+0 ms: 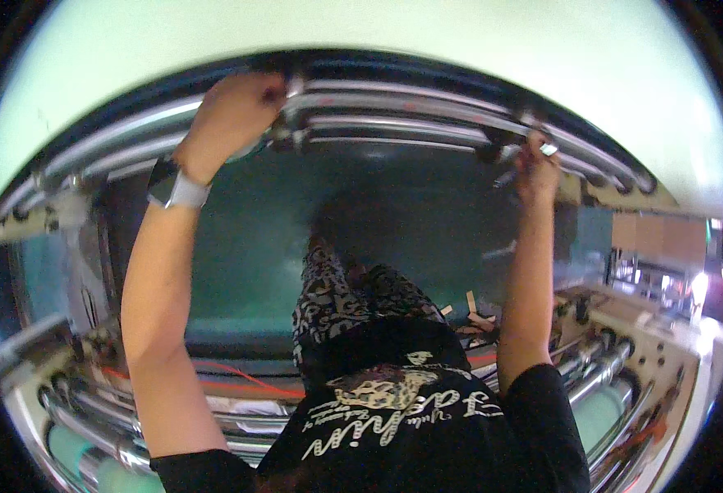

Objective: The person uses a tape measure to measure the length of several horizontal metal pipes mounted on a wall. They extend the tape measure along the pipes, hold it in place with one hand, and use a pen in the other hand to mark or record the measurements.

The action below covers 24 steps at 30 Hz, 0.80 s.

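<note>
Both my arms reach up to a bank of shiny metal rods (394,123) at the far side. My left hand (242,111), with a watch (164,182) on its wrist, is closed beside a small metal bracket (297,111) on the rods. What its fingers hold is hidden and blurred. A long pale strip (410,105) with small red marks, resembling a measuring tape, runs along the rods toward my right hand (538,168). Those fingers are closed at the strip's right end, and a short dark piece (505,178) sticks out beside them.
A dark green surface (254,238) lies below the rods. Behind me are more metal rollers (603,366), an orange-red cord (246,378) and pale wooden pieces (480,316). A pale machine panel (361,25) spans the far side. Cardboard (653,238) stands at the right.
</note>
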Each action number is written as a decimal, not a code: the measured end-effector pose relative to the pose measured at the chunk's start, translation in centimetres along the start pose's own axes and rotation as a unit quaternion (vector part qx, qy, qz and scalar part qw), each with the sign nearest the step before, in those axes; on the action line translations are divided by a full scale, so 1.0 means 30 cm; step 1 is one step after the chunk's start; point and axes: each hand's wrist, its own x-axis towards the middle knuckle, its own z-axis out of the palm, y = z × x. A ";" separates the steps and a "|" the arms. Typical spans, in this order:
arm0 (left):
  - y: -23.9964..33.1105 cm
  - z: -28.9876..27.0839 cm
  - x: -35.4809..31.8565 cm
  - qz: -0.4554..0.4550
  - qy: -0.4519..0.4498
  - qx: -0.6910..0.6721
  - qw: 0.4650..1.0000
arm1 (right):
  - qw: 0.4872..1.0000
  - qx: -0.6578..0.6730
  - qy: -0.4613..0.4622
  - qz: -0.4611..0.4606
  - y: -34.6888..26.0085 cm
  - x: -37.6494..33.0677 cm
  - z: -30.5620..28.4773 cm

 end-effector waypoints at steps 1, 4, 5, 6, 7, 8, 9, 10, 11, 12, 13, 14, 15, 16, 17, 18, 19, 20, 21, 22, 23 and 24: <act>-0.009 0.005 -0.009 0.028 0.012 0.011 0.999 | 0.998 0.047 -0.038 -0.002 -0.002 0.009 -0.013; -0.007 0.014 -0.086 0.044 -0.001 -0.097 0.994 | 0.989 0.069 -0.114 0.061 -0.026 0.010 -0.105; 0.021 -0.001 -0.111 0.051 -0.034 -0.092 0.994 | 0.985 0.066 -0.129 0.087 -0.056 -0.005 -0.144; 0.002 0.030 -0.161 0.049 -0.039 -0.107 0.992 | 0.980 0.066 -0.150 0.115 -0.076 -0.034 -0.176; 0.016 0.016 -0.202 0.013 -0.079 -0.105 0.991 | 0.982 0.045 -0.141 0.117 -0.087 -0.064 -0.204; 0.019 0.032 -0.241 0.003 -0.111 -0.122 0.986 | 0.977 0.047 -0.125 0.164 -0.066 -0.071 -0.252; 0.012 0.047 -0.283 -0.014 -0.142 -0.134 0.981 | 0.976 0.044 -0.122 0.174 -0.064 -0.087 -0.276; -0.014 0.083 -0.321 -0.037 -0.193 -0.146 0.970 | 0.975 0.038 -0.116 0.184 -0.066 -0.108 -0.293; -0.028 0.121 -0.358 -0.044 -0.202 -0.199 0.958 | 0.977 0.062 -0.114 0.171 -0.067 -0.125 -0.303; -0.035 0.157 -0.392 -0.013 -0.193 -0.163 0.967 | 0.977 0.084 -0.110 0.159 -0.066 -0.139 -0.307; -0.041 0.192 -0.411 0.017 -0.183 -0.130 0.974 | 0.978 0.104 -0.107 0.148 -0.061 -0.152 -0.304; -0.040 0.219 -0.412 -0.020 -0.224 -0.148 0.963 | 0.977 0.121 -0.104 0.139 -0.051 -0.170 -0.305; -0.037 0.240 -0.406 -0.059 -0.265 -0.163 0.949 | 0.975 0.141 -0.118 0.127 -0.043 -0.176 -0.310; -0.024 0.250 -0.399 -0.100 -0.302 -0.177 0.931 | 0.971 0.159 -0.136 0.114 -0.036 -0.177 -0.312; -0.009 0.256 -0.394 -0.053 -0.289 -0.148 0.944 | 0.968 0.180 -0.144 0.105 -0.031 -0.185 -0.310; 0.009 0.260 -0.389 -0.006 -0.274 -0.119 0.954 | 0.963 0.200 -0.153 0.095 -0.030 -0.192 -0.305; 0.011 0.263 -0.384 0.039 -0.256 -0.092 0.961 | 0.958 0.219 -0.165 0.085 -0.022 -0.198 -0.295; 0.006 0.260 -0.367 0.045 -0.273 -0.093 0.957 | 0.965 0.197 -0.165 0.060 -0.008 -0.200 -0.286; 0.002 0.257 -0.348 0.050 -0.289 -0.094 0.951 | 0.970 0.174 -0.166 0.035 0.006 -0.199 -0.277; 0.004 0.264 -0.337 0.053 -0.304 -0.097 0.946 | 0.975 0.148 -0.168 0.011 0.019 -0.196 -0.274; -0.031 0.284 -0.340 0.011 -0.336 -0.116 0.935 | 0.979 0.119 -0.165 0.017 0.017 -0.189 -0.258; -0.094 0.324 -0.345 -0.031 -0.366 -0.134 0.920 | 0.982 0.088 -0.169 0.012 0.016 -0.182 -0.243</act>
